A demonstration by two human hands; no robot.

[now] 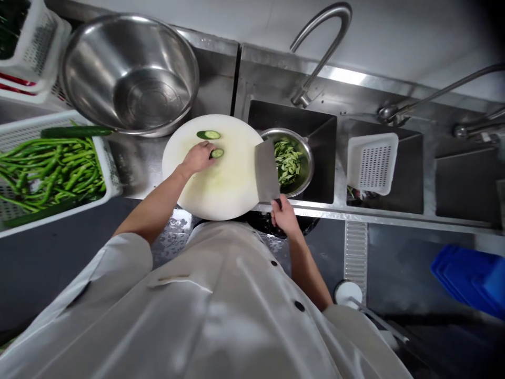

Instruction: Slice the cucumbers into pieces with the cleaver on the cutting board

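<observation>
On the round white cutting board [232, 195], my left hand [199, 157] is closed on a cut cucumber piece [216, 153], its pale cut face turned to the right. Another cucumber piece [209, 135] lies just behind it. My right hand [284, 217] grips the handle of a cleaver [267, 169]. The broad blade is over the board's right edge and partly covers the near side of a steel bowl [310, 158]. Inside that bowl are many sliced green cucumber pieces [288, 162].
A large steel basin [130, 73] stands behind the board. At left, a white basket [112, 168] holds green beans [55, 171] and whole cucumbers [74, 131]. Sinks with a curved faucet [347, 21] and a white perforated basket [373, 163] lie to the right.
</observation>
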